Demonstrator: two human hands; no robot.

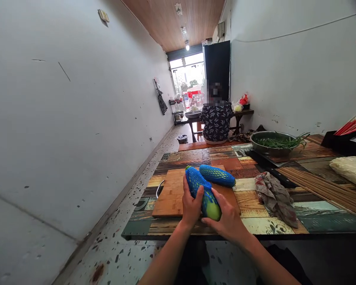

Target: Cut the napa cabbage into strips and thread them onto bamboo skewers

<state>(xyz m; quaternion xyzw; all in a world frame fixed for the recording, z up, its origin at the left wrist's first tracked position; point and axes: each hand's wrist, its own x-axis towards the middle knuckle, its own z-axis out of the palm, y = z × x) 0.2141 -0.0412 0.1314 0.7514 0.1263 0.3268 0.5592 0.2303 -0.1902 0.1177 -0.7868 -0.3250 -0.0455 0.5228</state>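
Observation:
A pale green zucchini (213, 211) sits between my two hands, mostly covered by a blue mesh sleeve (194, 181). Its near end is bare, where the sleeve is bunched back. My left hand (192, 204) grips the left side, thumb on top. From the right, my right hand (225, 213) closes round the bare end and the sleeve's edge. Just beyond lies a second zucchini (218, 175) in blue mesh, resting on the wooden cutting board (170, 196). The held one is over the front part of that board.
Right of the board are a crumpled, stained cloth (274, 198), a knife (273, 172), thin wooden skewers (323, 186) and a metal bowl (277, 144) of green vegetables. A person (216, 120) sits beyond the table, facing away. A white wall (77, 118) runs along the left.

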